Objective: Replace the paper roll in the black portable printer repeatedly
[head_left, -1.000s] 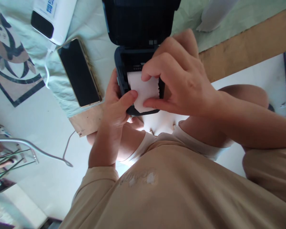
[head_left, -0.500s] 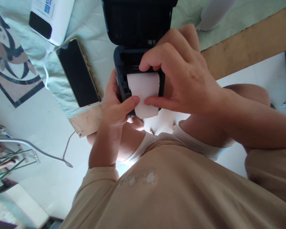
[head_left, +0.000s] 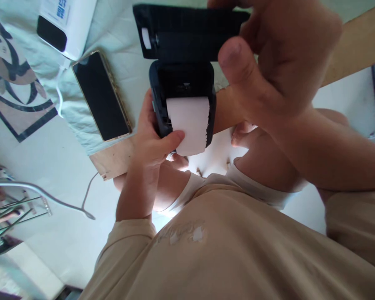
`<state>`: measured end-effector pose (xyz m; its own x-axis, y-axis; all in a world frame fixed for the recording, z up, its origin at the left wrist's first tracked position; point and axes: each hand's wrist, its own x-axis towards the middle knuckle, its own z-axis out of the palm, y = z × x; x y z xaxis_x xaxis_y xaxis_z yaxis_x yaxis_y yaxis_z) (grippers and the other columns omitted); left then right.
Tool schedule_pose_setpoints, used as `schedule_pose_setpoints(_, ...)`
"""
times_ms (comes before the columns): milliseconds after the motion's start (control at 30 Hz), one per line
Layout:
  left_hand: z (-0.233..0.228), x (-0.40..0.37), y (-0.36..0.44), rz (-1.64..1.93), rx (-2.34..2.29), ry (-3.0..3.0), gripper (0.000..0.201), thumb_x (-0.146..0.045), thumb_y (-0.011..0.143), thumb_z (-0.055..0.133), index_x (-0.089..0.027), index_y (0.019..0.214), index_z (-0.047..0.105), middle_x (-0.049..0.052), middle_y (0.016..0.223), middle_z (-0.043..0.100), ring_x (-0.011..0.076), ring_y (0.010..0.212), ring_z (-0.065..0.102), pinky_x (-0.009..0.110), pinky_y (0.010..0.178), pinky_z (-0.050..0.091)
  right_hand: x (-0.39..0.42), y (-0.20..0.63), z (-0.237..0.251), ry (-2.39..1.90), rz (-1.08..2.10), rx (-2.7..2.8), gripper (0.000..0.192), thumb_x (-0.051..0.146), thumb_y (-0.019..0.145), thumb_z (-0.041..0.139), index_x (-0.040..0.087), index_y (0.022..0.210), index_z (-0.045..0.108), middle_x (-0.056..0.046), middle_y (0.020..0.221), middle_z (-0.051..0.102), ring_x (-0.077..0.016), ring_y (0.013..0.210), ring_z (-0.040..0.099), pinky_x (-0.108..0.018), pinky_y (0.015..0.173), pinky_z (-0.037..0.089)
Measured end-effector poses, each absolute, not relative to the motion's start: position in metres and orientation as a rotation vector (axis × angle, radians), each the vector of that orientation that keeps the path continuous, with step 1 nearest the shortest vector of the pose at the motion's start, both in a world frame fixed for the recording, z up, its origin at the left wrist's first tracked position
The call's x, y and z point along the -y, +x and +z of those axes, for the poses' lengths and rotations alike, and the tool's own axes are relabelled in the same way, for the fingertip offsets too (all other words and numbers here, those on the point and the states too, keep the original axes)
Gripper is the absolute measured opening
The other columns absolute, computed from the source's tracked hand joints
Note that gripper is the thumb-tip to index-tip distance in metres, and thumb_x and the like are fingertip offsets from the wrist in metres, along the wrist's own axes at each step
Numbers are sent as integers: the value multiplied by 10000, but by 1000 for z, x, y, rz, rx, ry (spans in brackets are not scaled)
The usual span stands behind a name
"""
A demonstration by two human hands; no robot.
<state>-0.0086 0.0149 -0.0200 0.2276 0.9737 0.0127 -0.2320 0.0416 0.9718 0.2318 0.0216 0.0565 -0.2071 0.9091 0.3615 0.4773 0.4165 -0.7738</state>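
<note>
- Head view: my left hand [head_left: 151,143] grasps the dark device [head_left: 158,93] by its left side, my fingers going round underneath, mostly hidden from me.
- My left thumb [head_left: 175,139] lies over the left edge of the white paper [head_left: 190,121].
- The paper comes out of the device's dark hollow and reaches down over its near end; its right edge looks ragged.
- My right hand [head_left: 287,66] grasps the raised lid [head_left: 187,33] at its right end, thumb on the side facing me and a finger showing beyond the top edge; the rest of that grip I cannot make out.
- The device is straight in front of me, across the wooden edge [head_left: 114,156] of the table; whether it rests there or hangs in my hand, I cannot tell.
- To its left, well apart from the lid, a phone [head_left: 101,96] lies dark-screened on the pale green cloth [head_left: 121,46].
- Just beyond the phone sits a white device [head_left: 76,29] with a black panel, a white cable [head_left: 60,91] trailing from it.
- My bare legs [head_left: 171,181] are below, under my tan shirt [head_left: 212,250].
</note>
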Motion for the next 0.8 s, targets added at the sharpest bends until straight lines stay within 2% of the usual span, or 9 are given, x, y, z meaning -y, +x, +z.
schedule_pose_setpoints(67, -21, -16, -6, 1143, -869, 1127, 786, -433, 569, 984, -249, 1257, 652, 8, 909, 737, 136, 642, 654, 254, 567, 515, -23, 233, 56, -1071, 502, 1863, 477, 461, 1063, 521, 176, 1397, 706, -43, 1270, 681, -89, 1038, 678, -185, 882, 557)
schedule_pose_setpoints(133, -21, -16, -4, 1115, -885, 1102, 804, -457, 585, 970, -246, 1283, 631, 20, 942, 740, 153, 671, 674, 288, 611, 560, -26, 234, 53, -969, 466, 1934, 419, 411, 1047, 551, 177, 1350, 723, -32, 1273, 681, -84, 1068, 676, -180, 889, 563)
schedule_pose_setpoints(267, -17, -13, -2, 1091, -885, 1020, 814, -452, 565, 977, -264, 1264, 605, 46, 1031, 745, 192, 745, 715, 360, 707, 626, -33, 238, 44, -735, 444, 2044, 408, 403, 997, 616, 140, 1293, 716, -48, 1230, 638, -133, 1167, 656, -271, 984, 581)
schedule_pose_setpoints(333, -14, -12, -1, 1076, -896, 982, 815, -433, 563, 982, -269, 1259, 593, 56, 1078, 739, 206, 772, 727, 392, 752, 639, -34, 239, 42, -711, 438, 2101, 362, 389, 1002, 610, 163, 1264, 720, -30, 1210, 620, -123, 1187, 629, -302, 1044, 563)
schedule_pose_setpoints(467, -7, -11, 3, 1069, -925, 938, 754, -416, 548, 990, -262, 1171, 594, 35, 1046, 738, 164, 729, 698, 325, 660, 614, -32, 240, 43, -778, 446, 2168, 337, 420, 1017, 574, 211, 1229, 733, -45, 1189, 624, -114, 1174, 619, -335, 1031, 560)
schedule_pose_setpoints(567, -5, -12, 5, 1093, -917, 949, 746, -430, 507, 1008, -258, 1099, 588, 41, 1037, 743, 186, 787, 719, 318, 659, 612, -31, 238, 44, -777, 476, 2173, 328, 397, 1041, 526, 221, 1210, 745, -48, 1195, 620, -121, 1198, 628, -341, 1010, 557)
schedule_pose_setpoints(667, -6, -13, 4, 1088, -924, 960, 768, -446, 491, 1006, -261, 1109, 591, 58, 1072, 743, 231, 860, 741, 368, 718, 630, -32, 235, 44, -844, 543, 2134, 419, 433, 1056, 487, 170, 1283, 722, -71, 1263, 600, -143, 1270, 617, -336, 1050, 551)
schedule_pose_setpoints(800, -9, -13, 1, 1095, -929, 959, 773, -522, 502, 992, -278, 1140, 629, 37, 1026, 723, 288, 1000, 757, 427, 821, 649, -31, 233, 44, -982, 762, 2085, 650, 545, 1002, 581, 101, 1476, 557, -93, 1402, 619, -161, 1359, 568, -291, 1156, 524)
